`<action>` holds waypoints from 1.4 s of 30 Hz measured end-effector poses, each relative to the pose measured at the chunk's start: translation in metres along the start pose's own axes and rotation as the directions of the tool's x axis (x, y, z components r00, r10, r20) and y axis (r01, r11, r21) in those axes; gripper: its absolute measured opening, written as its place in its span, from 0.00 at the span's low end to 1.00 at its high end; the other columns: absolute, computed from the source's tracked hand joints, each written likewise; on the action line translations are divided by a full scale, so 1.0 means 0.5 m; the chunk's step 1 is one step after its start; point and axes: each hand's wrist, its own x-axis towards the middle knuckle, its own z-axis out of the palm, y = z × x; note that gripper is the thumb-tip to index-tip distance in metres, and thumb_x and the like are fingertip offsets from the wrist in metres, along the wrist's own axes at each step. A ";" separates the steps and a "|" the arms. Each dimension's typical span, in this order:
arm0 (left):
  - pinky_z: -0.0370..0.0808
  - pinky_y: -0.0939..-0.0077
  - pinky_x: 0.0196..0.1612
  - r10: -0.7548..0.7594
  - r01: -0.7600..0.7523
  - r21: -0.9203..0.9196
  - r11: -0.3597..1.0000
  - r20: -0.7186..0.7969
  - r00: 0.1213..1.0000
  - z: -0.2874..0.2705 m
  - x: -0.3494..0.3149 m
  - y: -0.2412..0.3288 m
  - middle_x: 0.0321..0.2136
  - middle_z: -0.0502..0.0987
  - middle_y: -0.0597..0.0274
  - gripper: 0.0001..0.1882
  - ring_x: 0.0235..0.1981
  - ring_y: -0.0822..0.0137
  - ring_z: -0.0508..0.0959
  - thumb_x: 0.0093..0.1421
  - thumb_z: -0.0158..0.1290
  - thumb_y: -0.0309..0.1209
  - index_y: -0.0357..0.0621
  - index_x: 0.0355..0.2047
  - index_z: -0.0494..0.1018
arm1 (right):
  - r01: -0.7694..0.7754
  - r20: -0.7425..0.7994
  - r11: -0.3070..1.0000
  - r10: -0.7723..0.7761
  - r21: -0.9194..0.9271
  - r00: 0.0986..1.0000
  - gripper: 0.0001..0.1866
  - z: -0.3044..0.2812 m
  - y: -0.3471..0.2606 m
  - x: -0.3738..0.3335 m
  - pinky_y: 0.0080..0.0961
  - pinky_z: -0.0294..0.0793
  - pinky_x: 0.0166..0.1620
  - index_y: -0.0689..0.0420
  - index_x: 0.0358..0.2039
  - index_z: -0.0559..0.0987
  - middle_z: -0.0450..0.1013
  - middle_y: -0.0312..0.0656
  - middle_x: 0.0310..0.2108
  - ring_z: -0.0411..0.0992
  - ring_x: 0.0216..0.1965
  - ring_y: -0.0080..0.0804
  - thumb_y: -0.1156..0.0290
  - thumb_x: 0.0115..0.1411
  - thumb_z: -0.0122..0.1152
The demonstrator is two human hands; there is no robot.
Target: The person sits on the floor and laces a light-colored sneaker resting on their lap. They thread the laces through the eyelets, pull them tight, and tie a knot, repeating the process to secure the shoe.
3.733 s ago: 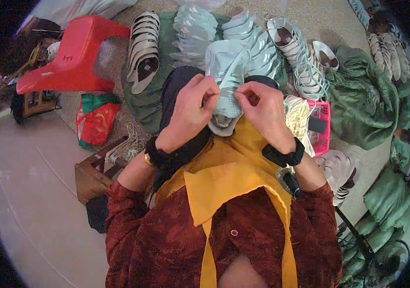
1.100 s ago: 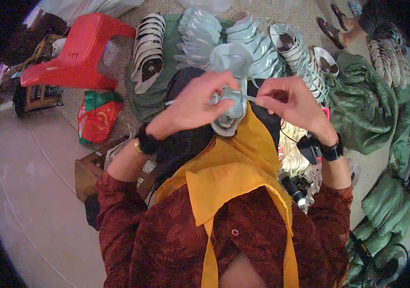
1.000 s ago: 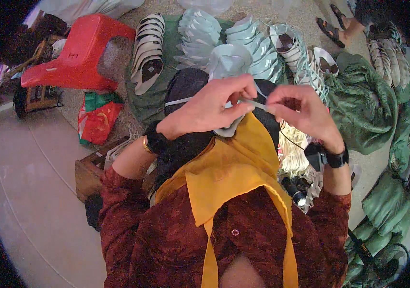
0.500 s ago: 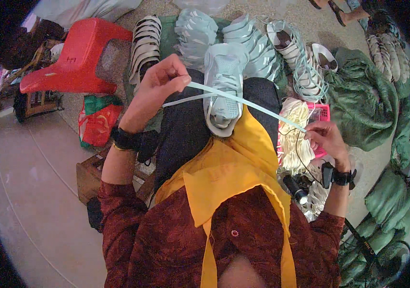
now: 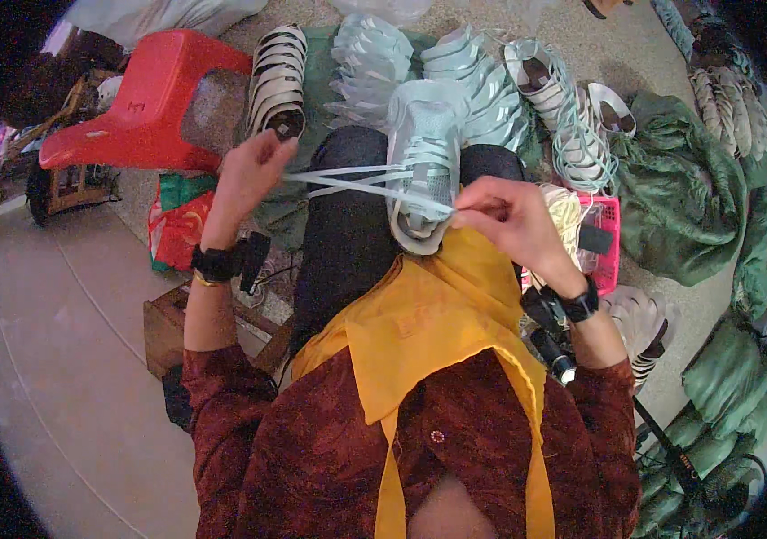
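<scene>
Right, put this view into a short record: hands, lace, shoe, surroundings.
Left hand: out to the left, gripping the lace
Right hand: pinching the lace beside the shoe
Lace: pale, strands running from the left hand to the shoe and right hand
Shoe: pale blue, between the knees
Far left: red chair
Right: pink basket, green cloth

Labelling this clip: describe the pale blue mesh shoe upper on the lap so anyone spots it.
Find the yellow cloth apron. Just beyond it, between dark-trousered legs, sits the pale blue mesh shoe upper. Unlike the stacked pale blue uppers farther out, it sits alone, flat pale lace stretched toward the left hand.
</scene>
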 end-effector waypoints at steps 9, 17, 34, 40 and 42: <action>0.71 0.77 0.37 0.259 -0.107 -0.394 0.913 0.355 0.898 0.112 -0.037 0.225 0.31 0.74 0.65 0.05 0.33 0.73 0.72 0.63 0.55 0.23 0.38 0.39 0.73 | 0.073 -0.060 0.994 -0.079 -0.084 0.995 0.04 0.050 -0.006 0.053 0.20 0.75 0.31 0.61 0.32 0.82 0.80 0.36 0.27 0.75 0.27 0.16 0.77 0.56 0.68; 0.69 0.77 0.34 0.141 -0.029 -0.359 0.933 0.288 0.947 0.134 -0.041 0.188 0.27 0.71 0.66 0.03 0.30 0.77 0.70 0.65 0.53 0.24 0.37 0.37 0.72 | 0.171 -0.054 0.935 -0.197 -0.312 0.979 0.14 0.043 -0.015 0.034 0.26 0.76 0.29 0.58 0.37 0.78 0.79 0.40 0.34 0.76 0.26 0.29 0.76 0.50 0.73; 0.70 0.74 0.30 0.075 -0.053 -0.332 0.942 0.053 0.996 0.177 -0.064 0.201 0.24 0.73 0.61 0.05 0.26 0.75 0.72 0.64 0.55 0.25 0.37 0.33 0.70 | 0.456 0.174 0.655 -0.450 -0.603 0.876 0.13 0.042 0.015 0.008 0.41 0.78 0.32 0.56 0.41 0.74 0.71 0.45 0.36 0.77 0.32 0.48 0.76 0.54 0.64; 0.69 0.74 0.29 0.046 -0.037 -0.355 0.934 0.018 0.999 0.190 -0.065 0.202 0.21 0.71 0.61 0.06 0.23 0.75 0.69 0.64 0.54 0.25 0.37 0.32 0.69 | 0.412 0.106 0.730 -0.428 -0.545 0.898 0.13 0.037 0.017 0.006 0.40 0.78 0.32 0.54 0.40 0.76 0.73 0.43 0.36 0.77 0.30 0.47 0.76 0.53 0.66; 0.69 0.74 0.28 0.025 -0.017 -0.320 0.947 0.023 0.999 0.185 -0.067 0.207 0.20 0.70 0.61 0.05 0.23 0.75 0.69 0.63 0.53 0.25 0.37 0.32 0.69 | 0.393 0.091 0.746 -0.412 -0.538 0.907 0.13 0.038 0.019 0.006 0.39 0.79 0.32 0.54 0.39 0.76 0.74 0.43 0.36 0.77 0.30 0.46 0.76 0.53 0.66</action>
